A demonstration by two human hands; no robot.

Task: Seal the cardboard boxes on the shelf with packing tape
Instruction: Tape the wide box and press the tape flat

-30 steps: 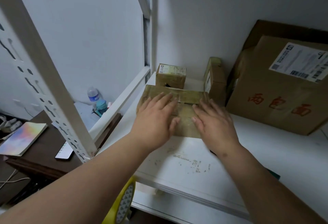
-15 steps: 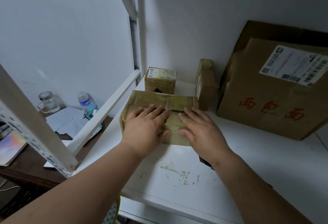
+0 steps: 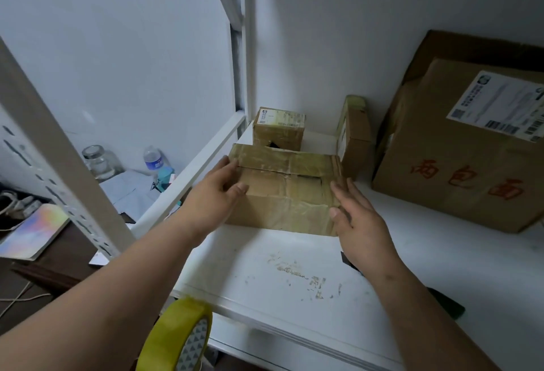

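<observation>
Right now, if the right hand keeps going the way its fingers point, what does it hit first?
The right hand lies along the right end of the flat taped box. Straight on, it probably meets the narrow upright box behind, though depth is unclear.

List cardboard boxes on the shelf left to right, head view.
small labelled box → taped box between the hands → narrow upright box → big box with red characters.

A flat box (image 3: pixel 287 194) is set mid-shelf (image 3: pixel 294 267), flanked by the left hand (image 3: pixel 219 194) and right hand (image 3: pixel 357 220). Behind it: a small box (image 3: pixel 279 129), a narrow box (image 3: pixel 354 135) (on edge). A large box (image 3: pixel 459 147) is placed right. A tape roll (image 3: pixel 176 338) is seen below the shelf front.
</observation>
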